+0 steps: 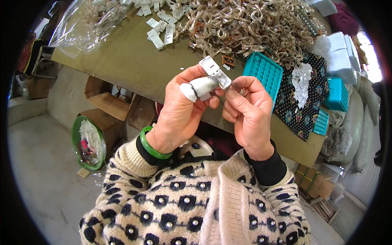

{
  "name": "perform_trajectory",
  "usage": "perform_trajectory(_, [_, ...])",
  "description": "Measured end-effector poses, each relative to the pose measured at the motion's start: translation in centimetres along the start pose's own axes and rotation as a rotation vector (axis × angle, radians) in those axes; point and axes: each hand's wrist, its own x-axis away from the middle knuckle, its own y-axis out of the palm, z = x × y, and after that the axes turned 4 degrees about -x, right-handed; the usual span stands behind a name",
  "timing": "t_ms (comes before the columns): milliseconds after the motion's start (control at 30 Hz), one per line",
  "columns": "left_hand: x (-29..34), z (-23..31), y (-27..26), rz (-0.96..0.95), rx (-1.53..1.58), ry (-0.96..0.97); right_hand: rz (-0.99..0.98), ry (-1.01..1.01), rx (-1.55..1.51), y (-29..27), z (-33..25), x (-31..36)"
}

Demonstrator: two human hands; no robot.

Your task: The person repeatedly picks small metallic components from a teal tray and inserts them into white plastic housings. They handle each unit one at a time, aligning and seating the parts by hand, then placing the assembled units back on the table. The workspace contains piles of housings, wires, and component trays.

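Note:
My left hand [177,106], with a green bangle at the wrist, holds a small white hinged plastic case [209,65] that lies unfolded above the table edge. A white wrap [201,87] with a dark band covers the left thumb, which presses near the case's lower half. Close against that half, my right hand [254,112] has its thumb and forefinger pinched together. A bit of clear, coiled cable seems to show between the right fingers, but most of what they grip is hidden.
A heap of coiled clear cables [245,26] covers the table's far side, beside loose white plastic cases [157,34]. A teal tray [265,73] and white chips [301,83] on dark patterned cloth [292,118] lie right. A green basin [74,136] stands lower left.

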Motion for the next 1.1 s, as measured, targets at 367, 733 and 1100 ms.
perform_trajectory(367, [0.5,0.0,0.8,-0.004,-0.123,0.130,-0.078,-0.199,0.284,0.3,0.0,0.8])
perform_trajectory(733, [1.7,-1.6,1.3,0.028,-0.816,0.504,0.080,-0.140,0.185,1.0,0.5,0.4])
perform_trajectory(1100, [3.1,-0.7,-0.5,-0.003,-0.169,-0.083,0.132,-0.790,1.213,-3.4,-3.7,1.0])
